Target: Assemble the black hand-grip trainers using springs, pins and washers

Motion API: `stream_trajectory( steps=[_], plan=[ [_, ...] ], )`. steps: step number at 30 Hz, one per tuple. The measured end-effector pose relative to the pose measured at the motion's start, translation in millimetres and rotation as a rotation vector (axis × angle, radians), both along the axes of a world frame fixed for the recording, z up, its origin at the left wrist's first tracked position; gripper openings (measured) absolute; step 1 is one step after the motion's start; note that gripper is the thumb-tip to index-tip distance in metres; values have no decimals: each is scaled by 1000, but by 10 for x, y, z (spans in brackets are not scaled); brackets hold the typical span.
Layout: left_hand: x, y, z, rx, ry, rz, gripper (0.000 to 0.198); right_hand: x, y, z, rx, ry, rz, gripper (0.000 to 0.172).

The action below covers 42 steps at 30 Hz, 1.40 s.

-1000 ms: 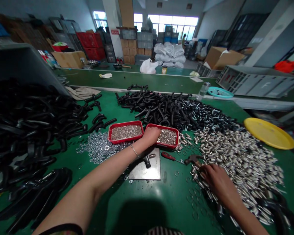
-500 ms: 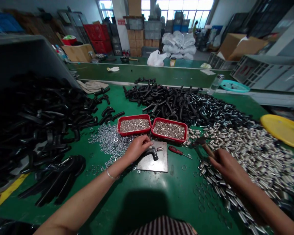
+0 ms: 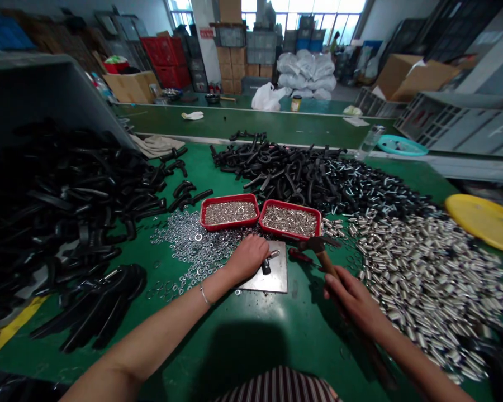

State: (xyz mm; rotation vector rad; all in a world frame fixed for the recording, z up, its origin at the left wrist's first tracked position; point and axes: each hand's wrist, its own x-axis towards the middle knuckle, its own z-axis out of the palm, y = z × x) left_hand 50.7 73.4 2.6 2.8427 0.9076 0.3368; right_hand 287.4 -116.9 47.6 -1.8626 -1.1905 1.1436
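Observation:
My left hand [image 3: 250,258] is closed over a black curved part [image 3: 266,268] lying on a square metal plate [image 3: 279,280]. Only the part's near end shows; the rest is under my fingers. A small silver ribbed piece [image 3: 274,253] sticks out by my fingertips; whether I pinch it is hidden. My right hand [image 3: 354,298] grips a hammer [image 3: 327,264] by its wooden handle, its dark head raised just right of the plate. Below the hammer head lies a screwdriver with a red handle [image 3: 298,255], partly covered from view.
Two red trays [image 3: 229,226] of small metal pieces stand behind the plate. Loose nuts [image 3: 180,240] lie left, silver cylinders [image 3: 436,279] right. Black parts [image 3: 276,167] are heaped at the back and in a tipped grey bin [image 3: 67,72]. A yellow lid [image 3: 486,223] lies far right.
My right hand has swung the hammer left, from the silver cylinders towards the plate. My left hand has shifted right and now covers more of the black part.

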Motion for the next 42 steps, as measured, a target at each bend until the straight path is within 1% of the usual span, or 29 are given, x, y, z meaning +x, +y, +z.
stream_trajectory(
  steps=[1, 2, 3, 6, 7, 8, 10, 13, 16, 18, 21, 22, 23, 24, 26, 27, 28, 29, 30, 31, 32, 33, 34, 35, 36, 37, 38, 40, 42],
  plan=[
    [-15, -19, 13, 17, 18, -35, 25, -23, 30, -5, 26, -41, 46, 38],
    [-38, -50, 22, 14, 18, -28, 29, -45, 63, 0, 50, -92, 104, 38],
    [-66, -94, 24, -1, 1, 15, 39, -70, 98, 15, 73, -149, 162, 38],
    [-163, -274, -26, -73, -94, 167, 88, -188, 209, 106, 149, -266, 299, 39],
    [-189, -332, -56, -98, -121, 189, 97, -241, 251, 136, 179, -285, 322, 40],
    [-208, -381, -86, -124, -141, 197, 100, -297, 298, 154, 207, -305, 339, 40],
    [-224, -436, -135, -172, -162, 204, 102, -391, 407, 139, 214, -374, 373, 39],
    [-215, -416, -163, -220, -167, 198, 102, -425, 573, -8, 139, -458, 400, 36],
    [-215, -377, -140, -240, -203, 187, 100, -340, 638, -154, 85, -351, 349, 42],
    [-228, -420, -98, -268, -259, 228, 93, -298, 599, -183, 146, -370, 269, 45],
    [-215, -642, -27, -297, -398, 358, 80, -358, 493, -169, 373, -519, 158, 43],
    [-188, -740, -11, -273, -448, 381, 79, -413, 466, -171, 410, -483, 132, 41],
    [-150, -835, 0, -226, -487, 375, 83, -482, 449, -181, 399, -381, 108, 41],
    [-107, -913, 10, -175, -504, 332, 88, -561, 443, -202, 349, -236, 73, 41],
    [-45, -975, 55, -101, -485, 157, 96, -725, 453, -270, 199, 96, -23, 46],
    [-43, -936, 101, -96, -459, 62, 96, -796, 462, -313, 136, 233, -78, 50],
    [-71, -838, 164, -104, -434, -12, 92, -849, 467, -361, 97, 334, -128, 53],
    [-132, -679, 242, -114, -417, -46, 83, -880, 466, -409, 79, 397, -162, 54],
    [-228, -460, 329, -123, -409, -27, 70, -888, 455, -455, 75, 422, -179, 55],
    [-354, -189, 415, -104, -403, 33, 54, -873, 433, -497, 74, 410, -178, 54],
    [-505, 117, 494, -71, -397, 130, 40, -843, 401, -533, 77, 374, -175, 54],
    [-671, 439, 557, -34, -377, 254, 34, -803, 363, -563, 80, 328, -167, 53],
    [-842, 756, 599, 3, -335, 415, 32, -762, 323, -587, 86, 275, -163, 53],
    [-1005, 1048, 618, 15, -244, 565, 33, -727, 286, -607, 99, 221, -165, 55],
    [-1152, 1301, 612, 11, -129, 671, 35, -706, 255, -624, 113, 174, -178, 56],
    [-1272, 1504, 584, -22, -17, 698, 37, -701, 235, -639, 119, 155, -190, 57],
    [-1364, 1658, 538, -49, 26, 705, 37, -714, 226, -652, 116, 159, -201, 57],
    [-1461, 1829, 420, -93, 75, 694, 33, -783, 244, -669, 96, 205, -205, 52],
    [-1482, 1875, 315, -102, 74, 708, 26, -875, 293, -667, 81, 316, -194, 46]
  ],
)
